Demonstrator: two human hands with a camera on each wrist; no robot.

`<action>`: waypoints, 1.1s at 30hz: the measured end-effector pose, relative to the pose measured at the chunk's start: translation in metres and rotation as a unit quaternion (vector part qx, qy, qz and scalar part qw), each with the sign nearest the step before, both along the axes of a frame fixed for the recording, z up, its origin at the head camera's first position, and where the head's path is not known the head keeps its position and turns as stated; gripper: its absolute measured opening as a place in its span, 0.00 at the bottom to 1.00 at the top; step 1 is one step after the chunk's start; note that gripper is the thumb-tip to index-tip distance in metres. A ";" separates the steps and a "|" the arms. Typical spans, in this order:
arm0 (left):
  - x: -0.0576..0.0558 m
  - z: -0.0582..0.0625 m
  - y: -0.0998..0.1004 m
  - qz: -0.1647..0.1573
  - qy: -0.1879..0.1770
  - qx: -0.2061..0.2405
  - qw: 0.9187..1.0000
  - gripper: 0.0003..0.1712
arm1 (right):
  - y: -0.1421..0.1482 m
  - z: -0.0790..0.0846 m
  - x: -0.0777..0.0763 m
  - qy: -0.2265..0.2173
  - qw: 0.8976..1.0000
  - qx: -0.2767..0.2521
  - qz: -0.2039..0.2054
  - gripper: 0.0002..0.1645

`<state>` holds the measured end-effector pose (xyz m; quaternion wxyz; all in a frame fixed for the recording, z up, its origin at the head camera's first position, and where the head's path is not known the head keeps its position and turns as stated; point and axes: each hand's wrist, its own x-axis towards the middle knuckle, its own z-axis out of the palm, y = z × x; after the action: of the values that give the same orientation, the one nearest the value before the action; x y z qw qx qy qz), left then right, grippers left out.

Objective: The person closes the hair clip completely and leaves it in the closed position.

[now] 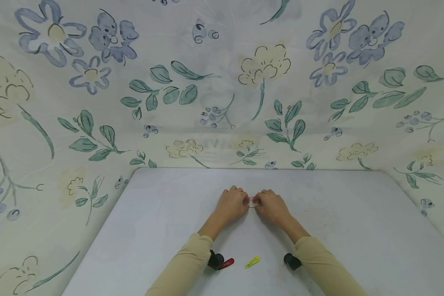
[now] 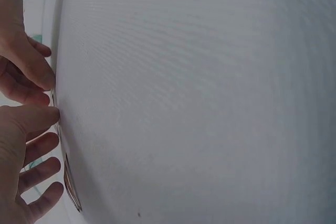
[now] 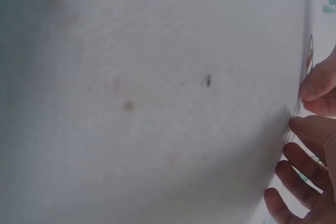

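Observation:
Far along the white table, my left hand (image 1: 234,202) and right hand (image 1: 271,205) face each other, fingertips almost meeting. Between them is a small, thin, pale clip (image 1: 252,204), pinched by the thumb and finger of both hands; its exact form is mostly hidden. In the left wrist view, another slim metal-looking clip (image 2: 72,186) lies on the table beside the left hand's (image 2: 23,156) spread lower fingers. The right wrist view shows the right hand (image 3: 315,166) with its other fingers loosely bent. Nearer the body lie a red snap hair clip (image 1: 227,263) and a yellow snap hair clip (image 1: 252,262).
The white table (image 1: 170,213) ends at a floral-patterned curtain (image 1: 222,115) behind and at the sides. A black wrist camera (image 1: 216,260) hangs under the left sleeve, close to the red clip; another black camera (image 1: 292,262) is under the right sleeve.

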<state>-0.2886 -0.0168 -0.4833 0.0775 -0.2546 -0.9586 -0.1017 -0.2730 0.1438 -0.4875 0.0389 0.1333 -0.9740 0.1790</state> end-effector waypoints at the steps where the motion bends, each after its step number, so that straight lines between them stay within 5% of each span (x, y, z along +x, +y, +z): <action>1: 0.000 0.000 0.000 0.000 0.000 0.002 1.000 0.05 | 0.000 0.000 0.000 -0.002 1.000 0.000 -0.002 0.11; 20: 0.000 0.004 -0.012 -0.004 -0.008 0.039 0.999 0.09 | 0.004 0.007 0.005 -0.029 0.999 -0.041 -0.023 0.13; 33: 0.021 0.012 -0.045 0.007 -0.036 0.165 0.986 0.09 | 0.011 0.011 0.019 -0.011 0.992 -0.124 -0.006 0.17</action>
<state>-0.2679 -0.0617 -0.4709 0.0846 -0.2280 -0.9324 -0.2674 -0.2540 0.1545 -0.4765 0.0449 0.1200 -0.9454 0.2997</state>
